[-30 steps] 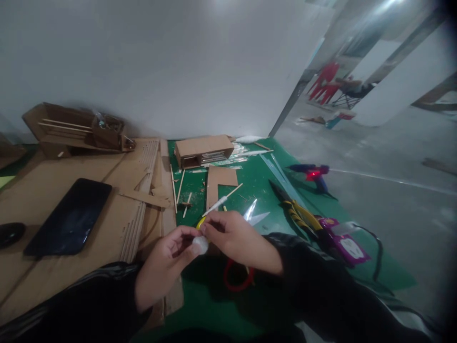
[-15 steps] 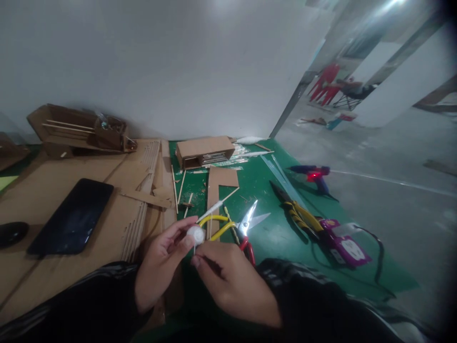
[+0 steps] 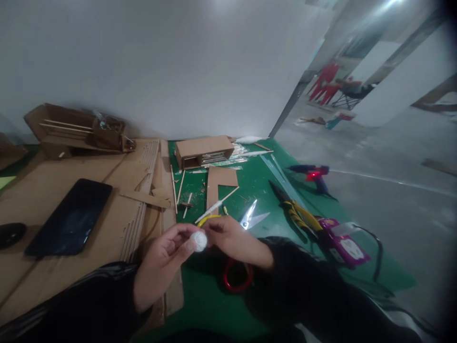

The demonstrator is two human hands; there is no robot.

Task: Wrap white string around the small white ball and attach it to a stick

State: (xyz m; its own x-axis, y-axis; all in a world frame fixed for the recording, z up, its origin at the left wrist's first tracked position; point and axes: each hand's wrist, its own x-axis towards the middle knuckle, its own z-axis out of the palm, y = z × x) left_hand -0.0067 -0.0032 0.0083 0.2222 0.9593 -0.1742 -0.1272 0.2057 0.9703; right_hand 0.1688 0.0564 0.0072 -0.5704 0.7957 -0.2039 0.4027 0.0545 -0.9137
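Between the thumb and fingers of my left hand is a small white ball, which looks like wound thread. Just right of it, my right hand is closed in a pinch; what its fingertips hold is hidden, and a thread cannot be made out there. Beyond my hands lies a thin wooden stick wrapped in white. Scissors lie under my right hand, their blades pointing away and a red handle loop showing nearer to me. A yellow handle shows partly behind my fingers.
Cardboard box and cut cardboard piece lie ahead on the green table. To the right are pliers, a glue gun with a red light, and a purple box. A black tablet rests on cardboard at left.
My right hand has moved up and away from me, from below the white ball to beside and behind it. The red scissor handle is now uncovered. My left hand keeps the ball.
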